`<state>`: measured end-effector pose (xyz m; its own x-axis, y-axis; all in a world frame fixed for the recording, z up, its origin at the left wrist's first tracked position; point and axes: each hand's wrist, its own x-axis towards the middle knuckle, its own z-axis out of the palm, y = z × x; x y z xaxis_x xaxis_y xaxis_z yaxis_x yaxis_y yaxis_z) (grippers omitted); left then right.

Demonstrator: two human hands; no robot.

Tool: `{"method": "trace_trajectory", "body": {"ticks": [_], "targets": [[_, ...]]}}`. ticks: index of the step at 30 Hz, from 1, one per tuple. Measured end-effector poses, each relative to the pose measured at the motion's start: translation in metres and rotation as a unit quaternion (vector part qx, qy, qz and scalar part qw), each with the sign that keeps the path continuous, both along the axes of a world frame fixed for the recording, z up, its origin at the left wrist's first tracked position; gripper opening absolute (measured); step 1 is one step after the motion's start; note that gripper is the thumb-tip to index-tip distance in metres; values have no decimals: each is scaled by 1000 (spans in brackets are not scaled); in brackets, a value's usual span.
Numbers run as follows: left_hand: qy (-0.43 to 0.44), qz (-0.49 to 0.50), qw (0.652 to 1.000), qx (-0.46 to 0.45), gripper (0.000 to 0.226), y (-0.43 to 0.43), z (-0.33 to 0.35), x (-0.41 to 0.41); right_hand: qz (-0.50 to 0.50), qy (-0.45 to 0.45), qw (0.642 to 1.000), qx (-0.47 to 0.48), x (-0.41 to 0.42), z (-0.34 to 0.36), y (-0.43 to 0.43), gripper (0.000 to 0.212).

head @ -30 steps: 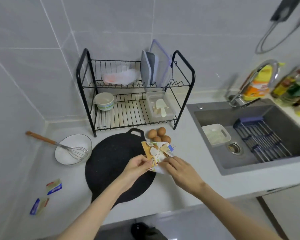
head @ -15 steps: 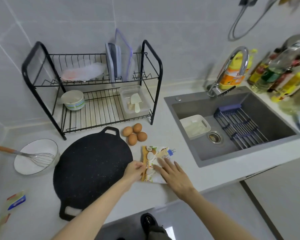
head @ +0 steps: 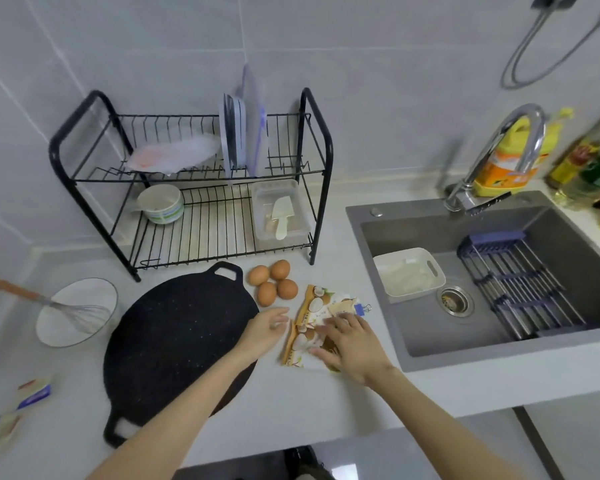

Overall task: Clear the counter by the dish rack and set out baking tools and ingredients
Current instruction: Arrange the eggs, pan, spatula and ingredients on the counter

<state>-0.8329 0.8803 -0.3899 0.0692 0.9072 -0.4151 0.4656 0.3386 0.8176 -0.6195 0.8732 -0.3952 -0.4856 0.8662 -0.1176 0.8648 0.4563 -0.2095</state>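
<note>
Head cam: my R hand (head: pixel 350 344) lies flat, fingers spread, on packet (head: pixel 314 304) on counter (head: pixel 291 396) btwn pan (head: pixel 174 341) & sink (head: pixel 413 327), eggs (head: pixel 272 282) just behind. L hand (head: pixel 265 329) relaxed, fingers apart, just left of packet.

- whisk handle (head: pixel 11 288), left of dish rack (head: pixel 201 230): end cut by frame edge.
- bottles (head: pixel 593 168), far right of rack: blurred, labels unreadable.
- packet (head: pixel 313 311), in front of rack: part hidden under right hand (head: pixel 352 344).
</note>
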Motion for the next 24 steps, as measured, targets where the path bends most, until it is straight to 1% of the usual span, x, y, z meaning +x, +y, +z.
{"method": "trace_trajectory", "body": {"ticks": [1, 2, 4, 6, 8, 14, 16, 19, 22, 24], "targets": [[-1, 11, 1000, 2, 38, 1, 2, -5, 6, 23, 1000, -5, -1, 6, 5, 86], [-2, 20, 1000, 5, 36, 2, 7, -9, 13, 40, 999, 2, -3, 10, 10, 80], [-12, 37, 999, 19, 34, 4, 18, -16, 20, 54, 998, 29, -7, 17, 23, 55], [-13, 52, 998, 43, 34, 6, 30, -24, 30, 77, 996, 46, -14, 25, 39, 35], [-4, 65, 995, 71, 34, 8, 43, -32, 39, 115, 991, 50, -23, 37, 54, 28], [17, 121, 985, 125, 35, 19, 83, -57, 35, 209, 977, 40, -55, 72, 91, 33], [15, 134, 981, 137, 36, 23, 94, -67, 32, 216, 975, 46, -70, 81, 104, 37], [11, 134, 979, 155, 37, 29, 105, -78, 41, 164, 984, 55, -92, 85, 126, 47], [3, 131, 978, 159, 37, 37, 109, -90, 20, 66, 997, 42, -111, 79, 146, 64], [-5, 123, 980, 159, 38, 40, 109, -97, 9, 2, 999, 34, -119, 75, 154, 70]]}}
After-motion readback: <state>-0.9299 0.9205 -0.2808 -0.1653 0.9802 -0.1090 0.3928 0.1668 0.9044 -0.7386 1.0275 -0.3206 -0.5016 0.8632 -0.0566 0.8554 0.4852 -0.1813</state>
